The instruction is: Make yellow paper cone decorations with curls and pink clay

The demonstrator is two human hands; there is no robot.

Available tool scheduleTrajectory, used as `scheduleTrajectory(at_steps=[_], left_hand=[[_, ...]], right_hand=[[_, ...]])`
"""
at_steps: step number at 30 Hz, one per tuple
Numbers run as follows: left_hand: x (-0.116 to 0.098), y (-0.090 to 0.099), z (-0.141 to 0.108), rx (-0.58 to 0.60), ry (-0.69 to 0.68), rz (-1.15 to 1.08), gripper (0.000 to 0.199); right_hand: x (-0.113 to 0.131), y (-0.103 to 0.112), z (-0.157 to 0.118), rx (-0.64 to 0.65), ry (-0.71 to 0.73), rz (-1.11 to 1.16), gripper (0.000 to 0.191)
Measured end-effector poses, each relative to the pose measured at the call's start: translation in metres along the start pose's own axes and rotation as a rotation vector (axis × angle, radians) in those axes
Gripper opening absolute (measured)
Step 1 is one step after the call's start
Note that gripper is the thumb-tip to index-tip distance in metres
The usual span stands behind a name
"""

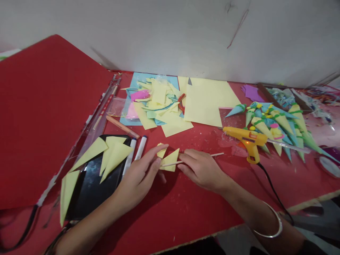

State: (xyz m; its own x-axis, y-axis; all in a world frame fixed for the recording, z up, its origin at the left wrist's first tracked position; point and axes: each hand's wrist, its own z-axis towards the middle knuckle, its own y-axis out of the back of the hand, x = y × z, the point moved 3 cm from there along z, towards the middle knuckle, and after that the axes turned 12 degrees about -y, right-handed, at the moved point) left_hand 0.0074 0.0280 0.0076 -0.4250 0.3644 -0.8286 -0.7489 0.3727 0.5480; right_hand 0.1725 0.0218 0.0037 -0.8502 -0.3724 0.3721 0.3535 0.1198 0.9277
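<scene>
Head view: your left grip (145,166) pinches yellow paper (174,154) over the desk (196,209); your right grip (199,166) pinches a thin stick (170,164) across it. White markers (140,147) lie by your left hand; the glue gun (249,139) partly covers the paper cones (261,126).

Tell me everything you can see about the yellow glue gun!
The glue gun looks like yellow plastic, with an orange trigger and a small glowing orange light. It lies on the red table, pointing left, its handle toward us. A clear rod sticks out of its back, over some cones. A black cord runs from the handle. The right hand is nearby, not touching it.
</scene>
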Motion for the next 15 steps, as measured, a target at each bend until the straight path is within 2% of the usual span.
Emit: scheduleTrajectory(at_steps=[5,11,15], left_hand=[[-0.002,-0.001,0.001,0.031,-0.057,0.102,0.037],[-0.003,-0.009,0.002,0.101,-0.133,0.071,0.035],[-0.003,-0.012,0.001,0.117,-0.13,0.191,0.035]], right_hand=[[0.0,-0.001,0.0,-0.018,0.0,-0.01,0.039],[0.0,-0.004,0.001,-0.025,0.017,-0.018,0.038],[-0.001,-0.006,0.002,0.004,0.032,0.021,0.037]])
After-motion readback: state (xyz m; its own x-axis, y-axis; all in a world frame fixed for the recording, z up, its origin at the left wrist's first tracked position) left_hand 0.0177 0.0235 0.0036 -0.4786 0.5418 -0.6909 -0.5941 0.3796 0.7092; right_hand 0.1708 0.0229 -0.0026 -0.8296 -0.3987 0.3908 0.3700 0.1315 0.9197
